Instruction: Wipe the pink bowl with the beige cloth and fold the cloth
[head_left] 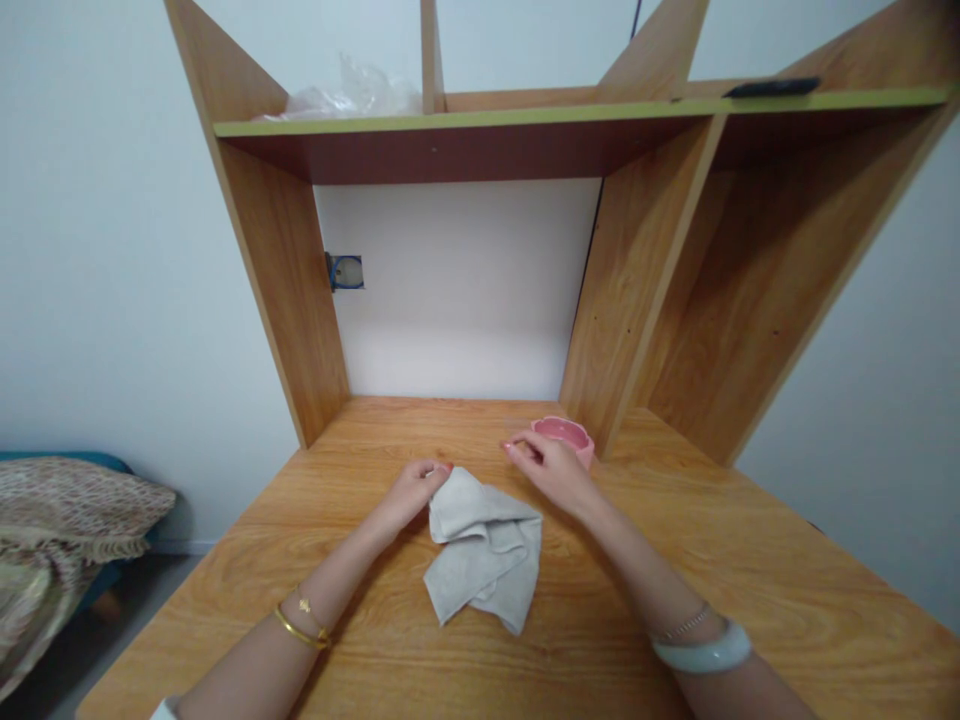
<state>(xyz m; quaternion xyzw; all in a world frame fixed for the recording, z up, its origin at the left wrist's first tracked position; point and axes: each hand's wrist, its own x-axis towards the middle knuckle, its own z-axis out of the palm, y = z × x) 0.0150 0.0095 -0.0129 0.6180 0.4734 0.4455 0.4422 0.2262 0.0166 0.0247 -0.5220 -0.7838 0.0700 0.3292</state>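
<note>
A light grey cloth (487, 550) lies crumpled and partly folded on the wooden desktop. My left hand (416, 490) pinches its upper left corner between thumb and fingers. To the right and a little above the cloth is my right hand (551, 468), its fingers curled with their tips close together. Whether anything small is between those fingertips I cannot make out. A pink bowl (585, 440) with a wavy rim stands just behind my right hand, which hides part of it.
Wooden side panels (281, 290) and a shelf (480, 115) frame the back of the desktop (300, 550). Clear plastic wrapping (360, 95) and a flat black object (772, 88) rest up there. An uncovered wall box (347, 272) shows blue wire. A patterned cushion (75, 505) lies at far left.
</note>
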